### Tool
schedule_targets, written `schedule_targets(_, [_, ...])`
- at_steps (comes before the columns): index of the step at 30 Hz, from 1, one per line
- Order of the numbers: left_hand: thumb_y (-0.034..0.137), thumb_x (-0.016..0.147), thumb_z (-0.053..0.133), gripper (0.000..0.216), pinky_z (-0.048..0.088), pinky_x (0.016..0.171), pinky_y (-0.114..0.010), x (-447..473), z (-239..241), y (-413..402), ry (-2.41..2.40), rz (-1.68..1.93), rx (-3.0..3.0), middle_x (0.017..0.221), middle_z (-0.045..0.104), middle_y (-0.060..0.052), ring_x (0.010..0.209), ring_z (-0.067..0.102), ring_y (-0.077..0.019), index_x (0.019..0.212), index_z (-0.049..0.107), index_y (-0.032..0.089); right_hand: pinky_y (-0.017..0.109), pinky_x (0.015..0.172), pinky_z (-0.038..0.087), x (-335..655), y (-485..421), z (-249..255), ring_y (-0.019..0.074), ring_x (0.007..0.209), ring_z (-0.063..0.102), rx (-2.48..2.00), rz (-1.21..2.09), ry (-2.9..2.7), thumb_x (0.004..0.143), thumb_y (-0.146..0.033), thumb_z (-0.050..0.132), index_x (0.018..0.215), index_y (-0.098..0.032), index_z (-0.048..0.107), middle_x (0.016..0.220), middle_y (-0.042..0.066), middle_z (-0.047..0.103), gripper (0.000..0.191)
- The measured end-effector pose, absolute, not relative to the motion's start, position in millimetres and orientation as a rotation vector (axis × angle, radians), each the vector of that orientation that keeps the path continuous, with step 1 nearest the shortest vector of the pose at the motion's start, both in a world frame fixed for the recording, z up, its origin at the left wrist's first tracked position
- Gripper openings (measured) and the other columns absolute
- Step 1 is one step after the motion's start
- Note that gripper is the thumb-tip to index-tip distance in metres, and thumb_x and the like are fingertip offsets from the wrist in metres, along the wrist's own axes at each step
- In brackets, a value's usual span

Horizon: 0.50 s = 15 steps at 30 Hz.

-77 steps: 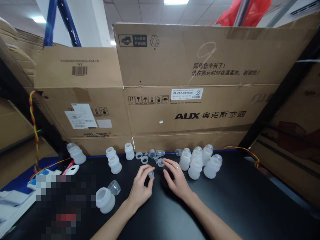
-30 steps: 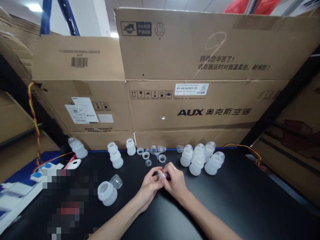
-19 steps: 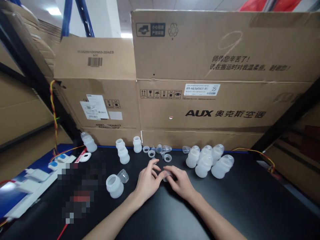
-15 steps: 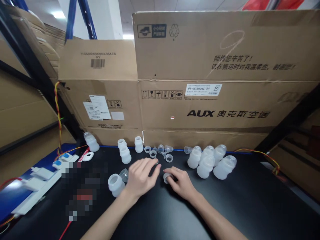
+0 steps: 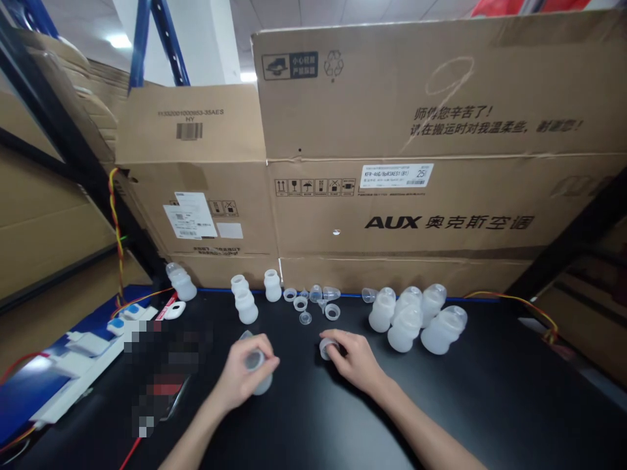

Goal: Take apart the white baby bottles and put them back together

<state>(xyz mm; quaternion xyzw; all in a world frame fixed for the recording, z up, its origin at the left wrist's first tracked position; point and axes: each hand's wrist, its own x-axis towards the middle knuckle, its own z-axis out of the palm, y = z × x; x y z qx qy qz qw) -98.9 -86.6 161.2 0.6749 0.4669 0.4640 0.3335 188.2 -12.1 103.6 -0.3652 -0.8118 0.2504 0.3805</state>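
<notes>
Your left hand (image 5: 239, 376) had just curled its fingers round a frosted-white bulbous plastic bottle (image 5: 263, 386); your right hand (image 5: 356, 359) pinched a translucent plastic ring (image 5: 323, 353), putting one part in each.

In front of the box (image 5: 431, 196), the left hand (image 5: 241, 373) covers much of a bottle (image 5: 263, 386) and most of a clear cup (image 5: 245, 335); the right hand (image 5: 353, 359) hides part of a ring (image 5: 324, 349). Above the box, the view's top edge cuts off a red bag (image 5: 497, 7). On it, a label's (image 5: 396, 175) fine print is too small to read
</notes>
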Motion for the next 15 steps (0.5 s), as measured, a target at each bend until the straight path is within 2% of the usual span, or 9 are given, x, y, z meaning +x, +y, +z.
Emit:
schedule_targets(3, [0.037,0.081,0.075,0.025,0.042,0.059,-0.023,-45.8,138.9,-82.3,1.122,1.192,1.574,0.073,0.063,0.0,0.06,0.054,-0.0113,0.086,0.059,0.018,0.025,0.073,0.05,189.7,-9.5,99.6,0.0155,0.073,0.067,-0.931,0.697,-1.979,0.098,-0.024,0.049,0.119,-0.023,0.07,0.094,0.003,0.073,0.03])
schedule_targets(6, [0.031,0.074,0.077,0.028,0.044,0.061,-0.023,-5.2,132.1,-66.4,1.079,1.031,1.545,0.073,0.065,0.0,0.06,0.054,-0.0113,0.085,0.054,0.019,0.024,0.069,0.052,190.5,-6.4,97.6,0.014,0.071,0.064,-0.925,0.758,-1.85,0.1,-0.024,0.042,0.124,-0.021,0.065,0.097,0.005,0.07,0.034])
schedule_targets(10, [0.021,0.066,0.078,0.027,0.038,0.06,-0.021,23.5,131.5,-42.0,1.075,0.964,1.592,0.07,0.056,0.005,0.062,0.045,-0.0088,0.08,0.056,0.018,0.024,0.062,0.053,194.0,-2.9,103.6,0.0143,0.067,0.061,-0.953,0.807,-1.664,0.105,-0.028,0.033,0.133,-0.019,0.051,0.09,0.004,0.064,0.034])
schedule_targets(13, [0.021,0.066,0.079,0.026,0.035,0.06,-0.021,29.5,132.0,-34.9,1.076,0.953,1.592,0.071,0.054,0.005,0.065,0.041,-0.0088,0.082,0.059,0.017,0.029,0.075,0.058,200.9,-5.1,113.7,0.0166,0.079,0.064,-0.923,0.813,-1.571,0.107,-0.032,0.031,0.144,-0.021,0.039,0.102,0.007,0.063,0.039])
schedule_targets(15, [0.023,0.067,0.081,0.027,0.036,0.062,-0.021,28.4,132.0,-34.9,1.069,0.967,1.566,0.073,0.055,0.005,0.066,0.042,-0.009,0.083,0.059,0.017,0.036,0.091,0.058,204.5,-10.5,121.0,0.0203,0.098,0.065,-0.854,0.761,-1.58,0.106,-0.034,0.033,0.149,-0.023,0.036,0.122,0.011,0.059,0.044])
